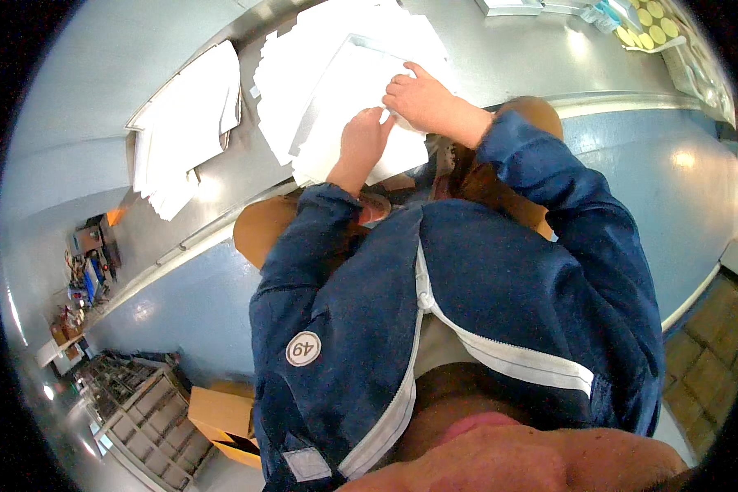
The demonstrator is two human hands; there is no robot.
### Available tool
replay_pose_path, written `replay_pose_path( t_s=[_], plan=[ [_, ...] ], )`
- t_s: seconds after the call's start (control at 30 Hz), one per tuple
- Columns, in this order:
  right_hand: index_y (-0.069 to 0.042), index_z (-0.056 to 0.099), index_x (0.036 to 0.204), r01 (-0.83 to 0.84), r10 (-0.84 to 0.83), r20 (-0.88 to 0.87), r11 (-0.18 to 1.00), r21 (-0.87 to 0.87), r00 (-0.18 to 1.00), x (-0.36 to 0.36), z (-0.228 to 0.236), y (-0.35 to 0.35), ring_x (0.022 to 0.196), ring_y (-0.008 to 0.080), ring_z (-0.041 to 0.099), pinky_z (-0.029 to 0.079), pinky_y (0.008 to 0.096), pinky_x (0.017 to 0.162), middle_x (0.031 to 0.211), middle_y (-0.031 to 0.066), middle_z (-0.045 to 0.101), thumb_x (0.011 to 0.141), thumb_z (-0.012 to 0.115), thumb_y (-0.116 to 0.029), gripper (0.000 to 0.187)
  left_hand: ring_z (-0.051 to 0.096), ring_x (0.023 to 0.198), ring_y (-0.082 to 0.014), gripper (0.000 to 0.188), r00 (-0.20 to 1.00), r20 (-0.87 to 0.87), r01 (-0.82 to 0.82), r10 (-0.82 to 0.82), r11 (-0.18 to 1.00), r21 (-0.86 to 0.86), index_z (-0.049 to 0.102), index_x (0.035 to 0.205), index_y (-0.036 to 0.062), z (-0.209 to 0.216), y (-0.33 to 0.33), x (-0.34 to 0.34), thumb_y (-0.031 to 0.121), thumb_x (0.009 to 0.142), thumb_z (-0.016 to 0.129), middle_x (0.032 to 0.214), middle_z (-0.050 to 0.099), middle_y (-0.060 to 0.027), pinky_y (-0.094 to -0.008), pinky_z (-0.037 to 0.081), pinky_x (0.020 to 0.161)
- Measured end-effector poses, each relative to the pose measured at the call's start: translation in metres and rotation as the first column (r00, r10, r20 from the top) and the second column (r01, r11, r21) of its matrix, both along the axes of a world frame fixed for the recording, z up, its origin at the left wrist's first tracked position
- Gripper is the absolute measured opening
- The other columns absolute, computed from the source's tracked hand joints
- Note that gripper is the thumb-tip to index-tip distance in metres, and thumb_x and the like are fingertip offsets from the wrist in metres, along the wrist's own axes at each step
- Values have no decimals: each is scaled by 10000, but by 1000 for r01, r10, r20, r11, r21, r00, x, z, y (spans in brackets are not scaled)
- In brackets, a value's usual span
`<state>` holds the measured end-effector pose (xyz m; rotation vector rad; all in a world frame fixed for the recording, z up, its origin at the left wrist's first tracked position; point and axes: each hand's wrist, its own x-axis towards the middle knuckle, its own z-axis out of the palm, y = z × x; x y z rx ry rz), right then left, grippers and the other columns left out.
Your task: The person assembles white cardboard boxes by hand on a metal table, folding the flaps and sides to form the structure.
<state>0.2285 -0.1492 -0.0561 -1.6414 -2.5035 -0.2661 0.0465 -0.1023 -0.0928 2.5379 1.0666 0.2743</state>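
Both hands meet at the near right part of a white sheet (344, 86) of paper or thin card. Grey bands along its left and far sides look like raised or shaded edges, but glare hides the detail. My left hand (362, 146) has its fingers closed at the sheet, thumb toward the other hand. Just right of it, my right hand (425, 100) curls its fingers on the sheet, with one finger stretched toward the far side. Beneath lies an uneven stack of white sheets (275, 74) with jagged, notched edges.
The stack rests on a metal table (508, 61). More white sheets (190, 107) lie to the left. At the far right are yellow round pieces (652, 25) and a pale tray (508, 6). A cardboard box (221, 414) and a rack (152, 422) stand at lower left.
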Motion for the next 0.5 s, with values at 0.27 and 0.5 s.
replay_pose_path(
  t_s=[0.27, 0.5],
  plan=[
    [-185, 713, 1178, -10, 10, 1, 994, -112, 1000, 29, 1, -6, 1300, 198, 564, 284, 512, 1220, 1233, 19, 682, 906, 632, -129, 289, 603, 1121, -401, 604, 984, 37, -175, 172, 973, 153, 497, 1430, 54, 22, 65, -36, 189, 887, 726, 1297, 601, -210, -479, 492, 997],
    [-132, 732, 1103, -272, 265, -64, 924, -270, 962, 10, 3, -29, 1212, 206, 603, 304, 491, 1228, 1127, 21, 697, 821, 684, -92, 289, 586, 1217, -399, 680, 933, 93, -332, 349, 930, -158, 357, 1525, 68, 1, 51, -61, 102, 917, 658, 1422, 498, -208, -467, 496, 1007]
  ],
)
